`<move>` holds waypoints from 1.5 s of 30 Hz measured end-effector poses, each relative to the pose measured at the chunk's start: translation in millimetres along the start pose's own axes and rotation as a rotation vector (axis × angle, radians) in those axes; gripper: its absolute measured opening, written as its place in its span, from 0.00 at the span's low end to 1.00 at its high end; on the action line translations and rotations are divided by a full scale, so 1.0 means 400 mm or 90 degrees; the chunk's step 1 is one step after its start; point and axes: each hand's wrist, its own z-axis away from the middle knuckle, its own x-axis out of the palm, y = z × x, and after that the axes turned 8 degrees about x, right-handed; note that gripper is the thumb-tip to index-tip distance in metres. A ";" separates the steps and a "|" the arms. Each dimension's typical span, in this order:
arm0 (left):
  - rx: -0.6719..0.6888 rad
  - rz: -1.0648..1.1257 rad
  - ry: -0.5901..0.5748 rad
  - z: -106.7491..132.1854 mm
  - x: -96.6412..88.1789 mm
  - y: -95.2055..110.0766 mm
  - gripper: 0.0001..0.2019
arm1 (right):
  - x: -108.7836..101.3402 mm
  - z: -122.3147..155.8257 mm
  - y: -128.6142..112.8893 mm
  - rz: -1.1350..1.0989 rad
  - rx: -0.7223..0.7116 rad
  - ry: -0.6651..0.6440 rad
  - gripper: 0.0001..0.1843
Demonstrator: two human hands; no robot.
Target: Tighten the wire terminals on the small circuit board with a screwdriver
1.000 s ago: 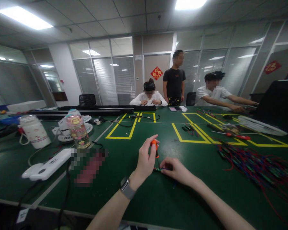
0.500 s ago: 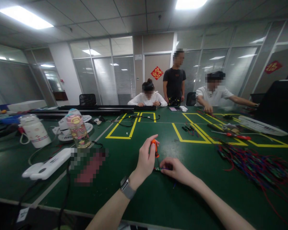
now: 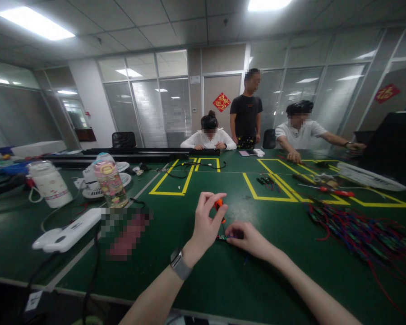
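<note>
My left hand [image 3: 206, 221] is closed around the orange-and-black handle of a screwdriver [image 3: 218, 206], which stands nearly upright. Its thin shaft points down at a small green circuit board [image 3: 222, 237] low over the green table. Whether the tip touches the board is too small to tell. My right hand [image 3: 243, 239] pinches the board's right end, where thin dark wires [image 3: 246, 258] come out below the fingers. Part of the board is hidden by the fingertips.
A tangled heap of wired circuit boards [image 3: 362, 230] lies to the right. Behind it are a red-handled screwdriver [image 3: 336, 192] and yellow tape outlines [image 3: 274, 198]. At left stand a clear bottle [image 3: 111, 183], a white cup [image 3: 50, 185] and a white device [image 3: 71, 232]. Several people are across the table.
My left fingers have shifted on the screwdriver handle, with the thumb and forefinger reaching further around it. My right hand holds the board in about the same place.
</note>
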 end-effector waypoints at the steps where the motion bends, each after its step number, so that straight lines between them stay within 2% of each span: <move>1: 0.004 -0.002 0.000 0.000 0.000 0.000 0.12 | 0.000 0.000 0.000 0.001 0.000 0.000 0.05; 7: -0.026 0.073 -0.028 0.000 0.002 0.001 0.17 | 0.000 -0.001 0.005 -0.006 -0.011 0.000 0.05; 12: -0.005 0.009 -0.010 0.000 0.000 0.000 0.13 | -0.001 -0.001 0.005 0.003 -0.009 0.000 0.05; 17: -0.025 0.045 -0.015 -0.002 -0.001 -0.002 0.17 | -0.004 0.001 -0.005 -0.002 0.002 -0.008 0.05; 22: 0.004 -0.007 0.004 -0.004 -0.001 0.000 0.12 | -0.002 -0.002 0.001 -0.009 0.003 -0.010 0.05; 28: -0.016 0.028 -0.013 -0.003 -0.002 0.002 0.17 | -0.002 -0.001 0.002 -0.010 0.000 -0.008 0.05; 33: 0.011 -0.021 0.008 -0.001 -0.003 0.001 0.11 | -0.003 -0.002 -0.001 -0.001 -0.002 -0.005 0.05; 38: -0.007 0.028 -0.011 -0.001 -0.005 -0.001 0.17 | -0.002 -0.002 0.004 -0.012 0.001 -0.012 0.05; 45: 0.026 -0.030 0.037 0.000 -0.004 -0.001 0.11 | 0.000 -0.004 0.006 -0.011 0.002 -0.011 0.06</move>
